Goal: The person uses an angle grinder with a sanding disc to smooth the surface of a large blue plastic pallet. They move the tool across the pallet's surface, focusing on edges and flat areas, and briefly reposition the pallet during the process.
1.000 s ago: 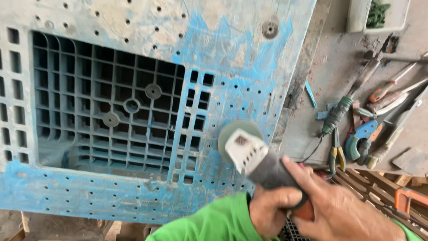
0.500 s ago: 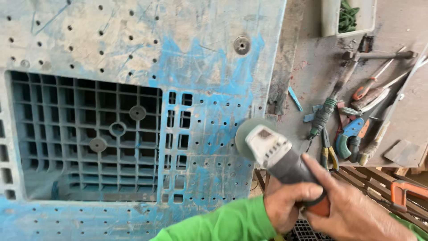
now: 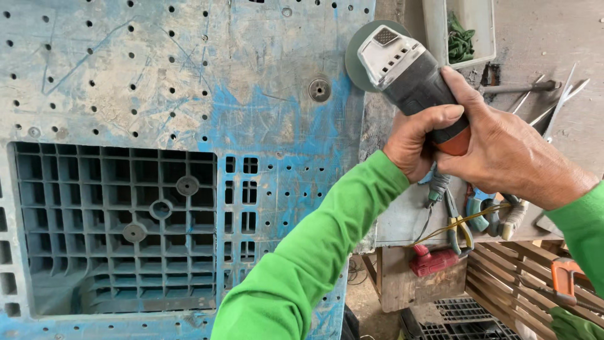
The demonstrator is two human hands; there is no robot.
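Observation:
Both my hands grip an angle grinder (image 3: 409, 69) with a grey head, dark body and orange collar. My left hand (image 3: 418, 141) wraps the body from below, green sleeve reaching up from the bottom. My right hand (image 3: 503, 151) covers the rear of the body from the right. The grinder's round disc (image 3: 357, 60) sits at the upper right edge of a worn blue perforated plastic pallet (image 3: 189, 107), which has a gridded recess (image 3: 119, 226) at lower left.
A workbench (image 3: 553, 38) on the right carries a white tray with green pieces (image 3: 462, 31), pliers (image 3: 459, 226), metal rods and other hand tools. A red tool (image 3: 434, 259) lies under the bench. Wooden slats (image 3: 509, 277) and an orange-handled tool (image 3: 566, 277) sit at lower right.
The grinder has moved up along the pallet's right edge, from the slotted area near the bottom to the top corner. Both hands stayed on it and the view shifted with it.

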